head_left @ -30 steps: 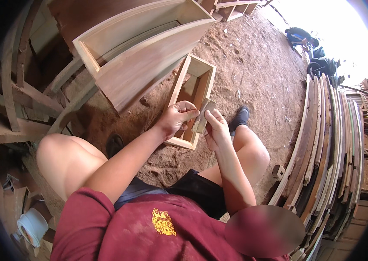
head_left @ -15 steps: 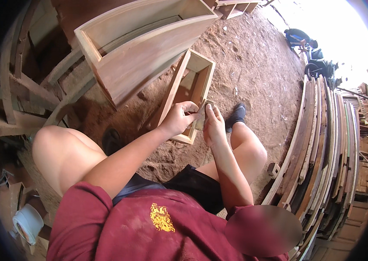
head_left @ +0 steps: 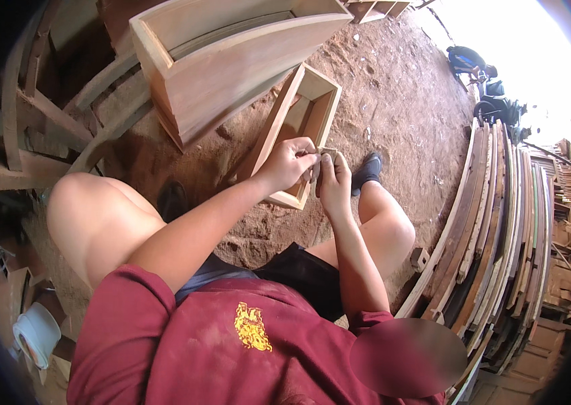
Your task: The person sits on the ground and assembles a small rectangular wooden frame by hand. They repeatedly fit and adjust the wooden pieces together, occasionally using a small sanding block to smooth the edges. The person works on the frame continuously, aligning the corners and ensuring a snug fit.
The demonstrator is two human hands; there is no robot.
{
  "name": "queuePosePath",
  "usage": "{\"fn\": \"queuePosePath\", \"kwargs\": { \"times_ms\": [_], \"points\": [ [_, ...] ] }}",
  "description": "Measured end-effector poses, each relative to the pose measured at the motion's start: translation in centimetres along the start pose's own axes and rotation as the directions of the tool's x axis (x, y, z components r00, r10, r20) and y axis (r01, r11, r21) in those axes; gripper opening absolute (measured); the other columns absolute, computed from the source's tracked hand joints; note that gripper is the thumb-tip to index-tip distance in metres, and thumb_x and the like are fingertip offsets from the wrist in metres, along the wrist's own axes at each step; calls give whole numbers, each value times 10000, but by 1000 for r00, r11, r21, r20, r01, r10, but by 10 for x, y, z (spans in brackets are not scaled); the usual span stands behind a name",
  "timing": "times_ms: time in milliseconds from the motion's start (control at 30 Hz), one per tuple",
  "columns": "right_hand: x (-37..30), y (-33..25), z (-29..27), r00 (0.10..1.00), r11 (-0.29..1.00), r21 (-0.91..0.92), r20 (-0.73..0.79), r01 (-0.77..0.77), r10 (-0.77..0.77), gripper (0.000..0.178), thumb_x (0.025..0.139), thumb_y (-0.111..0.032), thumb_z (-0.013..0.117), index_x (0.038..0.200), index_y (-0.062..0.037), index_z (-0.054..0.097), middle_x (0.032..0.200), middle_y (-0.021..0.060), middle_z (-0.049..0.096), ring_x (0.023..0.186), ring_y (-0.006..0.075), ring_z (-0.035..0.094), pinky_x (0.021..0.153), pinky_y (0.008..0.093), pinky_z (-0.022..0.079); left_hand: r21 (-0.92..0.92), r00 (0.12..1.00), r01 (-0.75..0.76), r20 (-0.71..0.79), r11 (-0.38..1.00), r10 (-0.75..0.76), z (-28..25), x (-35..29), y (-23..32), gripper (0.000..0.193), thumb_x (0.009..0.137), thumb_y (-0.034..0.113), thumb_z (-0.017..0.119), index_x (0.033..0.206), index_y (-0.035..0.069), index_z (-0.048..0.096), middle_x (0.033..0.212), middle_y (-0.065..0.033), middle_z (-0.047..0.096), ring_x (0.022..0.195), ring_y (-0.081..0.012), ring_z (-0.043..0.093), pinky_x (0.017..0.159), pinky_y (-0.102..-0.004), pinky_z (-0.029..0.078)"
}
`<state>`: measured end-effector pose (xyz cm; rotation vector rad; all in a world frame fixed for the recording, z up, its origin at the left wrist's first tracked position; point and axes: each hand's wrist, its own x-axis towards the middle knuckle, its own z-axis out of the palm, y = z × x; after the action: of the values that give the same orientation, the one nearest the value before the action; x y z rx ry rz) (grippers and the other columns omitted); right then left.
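A small flat greyish-brown piece [head_left: 327, 152], like stiff paper or sheet, is held between my two hands; its kind is too small to make out. My left hand [head_left: 290, 164] is closed in a pinch at its left side. My right hand [head_left: 334, 183] grips it from the right, thumb upward, fingers curled behind. Both hands hover over the near end of an open, narrow wooden drawer-like box [head_left: 271, 144] that lies on the ground between my feet. Part of that box is hidden behind my hands.
A larger wooden cabinet or box frame [head_left: 231, 81] stands beyond at the left. Curved wooden furniture parts [head_left: 106, 84] crowd the far left. Long stacked boards [head_left: 494, 223] lie at the right. A person [head_left: 466, 61] bends near a motorbike [head_left: 491, 101] at far right. A white roll [head_left: 37, 334] sits lower left.
My hands have come closer together around the flat piece, which has turned and shows less of its face. The view has shifted slightly.
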<state>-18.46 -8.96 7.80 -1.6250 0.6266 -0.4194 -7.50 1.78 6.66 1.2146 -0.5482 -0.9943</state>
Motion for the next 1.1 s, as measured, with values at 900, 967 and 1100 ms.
{"fn": "queuePosePath", "kwargs": {
  "times_ms": [900, 967, 1100],
  "points": [
    [-26, 9, -14, 913, 371, -891, 354, 262, 203, 242, 913, -272, 644, 1015, -57, 685, 826, 206, 700, 815, 393, 691, 749, 493, 543, 677, 898, 430, -386, 597, -209, -60, 37, -52, 770, 795, 220, 575, 1511, 25, 368, 1220, -239, 667, 1088, -367, 673, 950, -455, 539],
    [-22, 12, -11, 920, 355, -895, 350, 271, 178, 239, 908, -261, 643, 1025, -58, 692, 838, 204, 703, 822, 389, 693, 764, 492, 545, 673, 896, 437, -385, 597, -221, -61, 37, -54, 773, 792, 224, 575, 1510, 25, 367, 1217, -236, 669, 1089, -368, 673, 953, -456, 537],
    [-19, 4, -11, 890, 308, -910, 365, 278, 275, 239, 907, -274, 643, 992, -57, 698, 837, 207, 702, 812, 387, 691, 760, 493, 544, 654, 893, 448, -363, 609, -267, -62, 37, -50, 779, 797, 213, 570, 1517, 24, 344, 1275, -243, 638, 1152, -372, 642, 1005, -461, 505]
  ]
}}
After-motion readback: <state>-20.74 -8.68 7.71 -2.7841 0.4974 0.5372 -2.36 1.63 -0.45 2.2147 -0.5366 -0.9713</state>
